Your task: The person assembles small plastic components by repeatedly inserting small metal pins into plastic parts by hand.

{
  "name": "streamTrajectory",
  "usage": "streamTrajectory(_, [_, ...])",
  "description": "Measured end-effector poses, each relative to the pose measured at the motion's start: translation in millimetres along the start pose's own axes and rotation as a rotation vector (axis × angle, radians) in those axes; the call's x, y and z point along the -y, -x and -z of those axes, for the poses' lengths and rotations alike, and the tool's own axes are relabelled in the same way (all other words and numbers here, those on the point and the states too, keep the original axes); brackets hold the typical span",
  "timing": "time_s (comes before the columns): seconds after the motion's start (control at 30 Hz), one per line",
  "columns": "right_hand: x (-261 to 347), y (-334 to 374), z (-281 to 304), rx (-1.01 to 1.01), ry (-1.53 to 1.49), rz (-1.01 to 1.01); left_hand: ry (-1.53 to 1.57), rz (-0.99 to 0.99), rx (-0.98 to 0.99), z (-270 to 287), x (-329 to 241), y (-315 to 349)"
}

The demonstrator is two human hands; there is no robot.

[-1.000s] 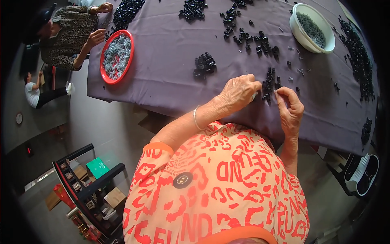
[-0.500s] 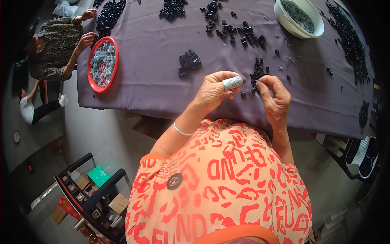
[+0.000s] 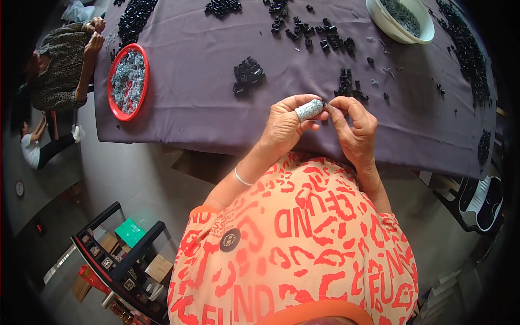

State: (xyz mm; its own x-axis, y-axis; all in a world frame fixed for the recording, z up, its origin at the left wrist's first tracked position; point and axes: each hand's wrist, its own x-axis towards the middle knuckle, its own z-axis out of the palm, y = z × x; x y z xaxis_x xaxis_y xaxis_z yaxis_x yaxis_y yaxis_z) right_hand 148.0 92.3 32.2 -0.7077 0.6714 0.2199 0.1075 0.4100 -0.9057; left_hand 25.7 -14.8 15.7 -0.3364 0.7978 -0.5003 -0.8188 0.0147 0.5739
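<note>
My left hand (image 3: 280,123) is closed in a pinch, and a speckled grey wrap (image 3: 309,110) covers one of its digits. At its fingertips shows a small black plastic part (image 3: 324,104). My right hand (image 3: 355,127) meets it there, thumb and forefinger pressed together; what they hold is too small to make out. Just beyond the right hand stands a cluster of black plastic pieces (image 3: 345,83). Farther left lies another cluster of black pieces (image 3: 249,75). Several small clear pins (image 3: 388,71) are scattered past the right hand.
A purple-grey cloth (image 3: 189,108) covers the table. At left is a red basin (image 3: 145,81) of clear grey bits; far right, a white bowl (image 3: 374,19) holds similar ones. Black pieces are heaped along the far right (image 3: 468,62) and far left (image 3: 132,24). A co-worker (image 3: 59,65) sits at left.
My right hand has moved left from beside the black cluster to my left fingertips, where a small black part now shows. The co-worker's hands have drawn back from the left heap and come together.
</note>
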Motion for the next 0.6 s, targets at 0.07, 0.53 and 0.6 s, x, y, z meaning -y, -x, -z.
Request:
streamTrajectory(0.07, [0, 0, -1, 0.01, 0.027, 0.008, -0.02, -0.014, -0.006, -1, 1, 1])
streamTrajectory(0.53, [3, 0, -1, 0.078, 0.085, -0.019, -0.273, -0.171, -0.088, -5, 6, 12])
streamTrajectory(0.6, [4, -2, 1, 0.099, 0.089, -0.013, -0.216, -0.108, -0.069, -3, 4, 10])
